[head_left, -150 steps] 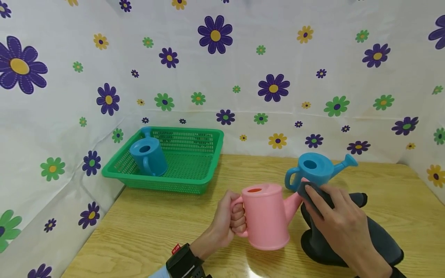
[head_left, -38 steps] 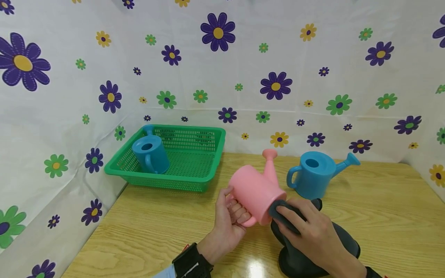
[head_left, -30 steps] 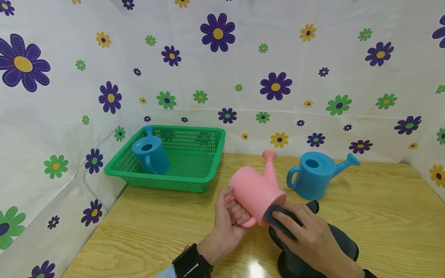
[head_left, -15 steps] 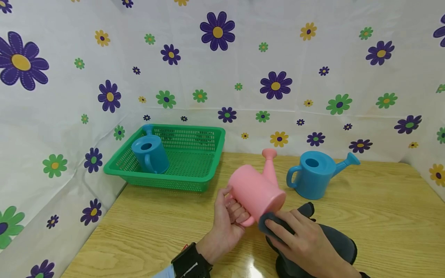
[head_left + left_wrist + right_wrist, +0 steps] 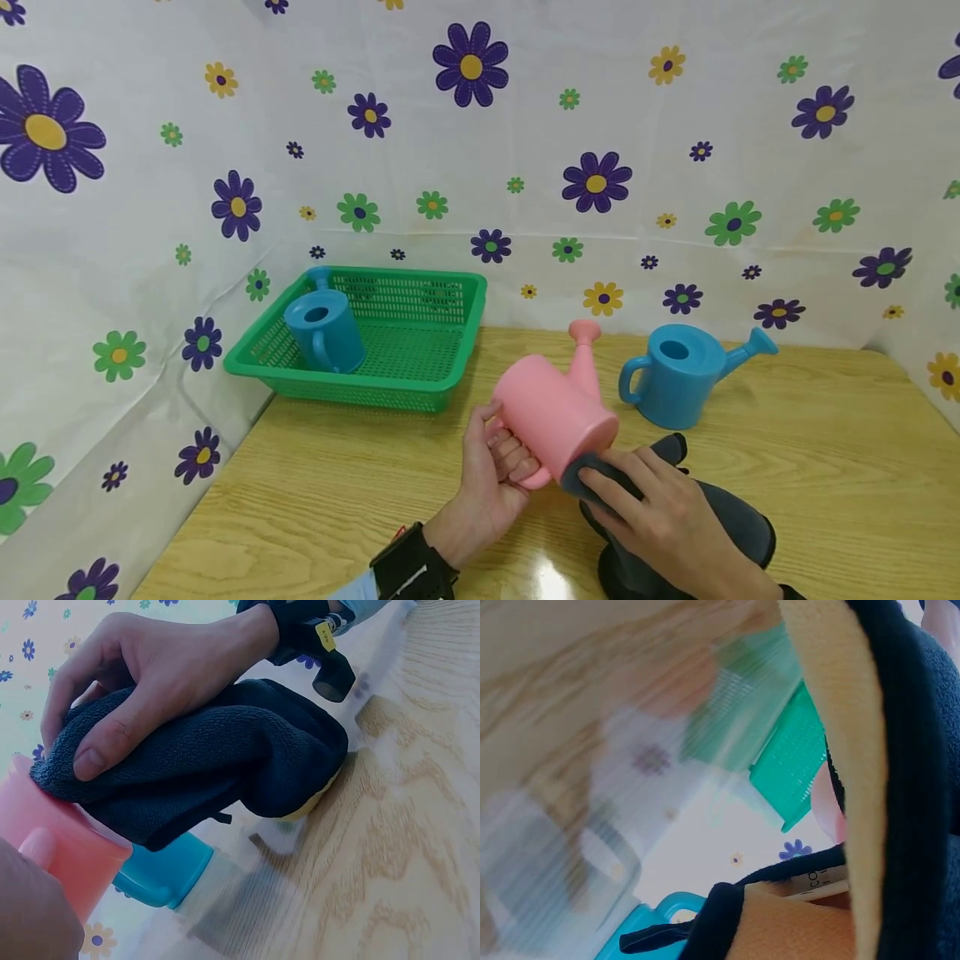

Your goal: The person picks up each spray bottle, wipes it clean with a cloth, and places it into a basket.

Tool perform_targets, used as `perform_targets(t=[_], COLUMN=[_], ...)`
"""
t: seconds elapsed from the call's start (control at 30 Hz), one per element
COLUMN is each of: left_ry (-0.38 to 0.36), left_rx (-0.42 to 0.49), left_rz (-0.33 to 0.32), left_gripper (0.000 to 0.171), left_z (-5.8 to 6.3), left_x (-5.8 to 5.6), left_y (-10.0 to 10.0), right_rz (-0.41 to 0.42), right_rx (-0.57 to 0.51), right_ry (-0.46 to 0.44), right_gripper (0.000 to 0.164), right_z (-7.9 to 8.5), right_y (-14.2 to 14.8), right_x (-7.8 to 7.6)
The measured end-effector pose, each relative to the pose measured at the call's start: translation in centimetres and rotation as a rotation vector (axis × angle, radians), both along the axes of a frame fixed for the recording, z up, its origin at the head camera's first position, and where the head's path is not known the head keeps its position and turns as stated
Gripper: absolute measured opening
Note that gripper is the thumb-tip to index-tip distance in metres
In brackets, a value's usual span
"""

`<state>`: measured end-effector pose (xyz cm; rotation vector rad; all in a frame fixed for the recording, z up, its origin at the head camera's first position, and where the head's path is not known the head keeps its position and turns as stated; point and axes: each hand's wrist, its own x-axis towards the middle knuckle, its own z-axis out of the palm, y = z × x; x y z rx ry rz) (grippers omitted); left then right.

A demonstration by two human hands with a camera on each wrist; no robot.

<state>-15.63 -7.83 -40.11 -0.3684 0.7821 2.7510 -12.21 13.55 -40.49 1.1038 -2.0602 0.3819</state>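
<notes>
Pink watering can [image 5: 547, 412], hands [image 5: 491, 483] [image 5: 663, 512] gripping handle [image 5: 537, 479] and cloth [image 5: 579, 479] at base edge [image 5: 597, 439], basket [image 5: 360, 382] apart

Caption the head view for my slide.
Left hand grips a tilted pink watering can; right hand holds a dark cloth against its base.

I note one pink, smooth plastic watering can [image 5: 551, 408], tipped over, base turned near and right, spout pointing far; the left hand [image 5: 489, 487] grips its handle. One dark grey, black-edged fabric cloth [image 5: 731, 521] with tan reverse, bunched; the right hand [image 5: 667, 517] holds it against the base's near edge.
</notes>
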Motion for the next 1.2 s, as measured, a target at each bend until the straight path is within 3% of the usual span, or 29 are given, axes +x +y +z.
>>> perform_targets(t=[0.6,0.87,1.2], left_ry=[-0.001,0.019,0.014], left_rx=[0.003,0.007,0.034], left_rz=[-0.026,-0.046,-0.039], left_gripper=[0.048,0.048,0.048], left_z=[0.0,-0.1,0.0], left_x=[0.0,0.2,0.1], left_y=[-0.2,-0.2,-0.2], right_rz=[-0.210,-0.224,-0.185], right_rx=[-0.131,-0.151,-0.158], right_ry=[-0.031,-0.029,-0.029], right_gripper=[0.059,0.059,0.058], right_z=[0.4,0.4,0.4], right_y=[2.3,2.5,1.9], right_x=[-1.4,-1.6,-1.5])
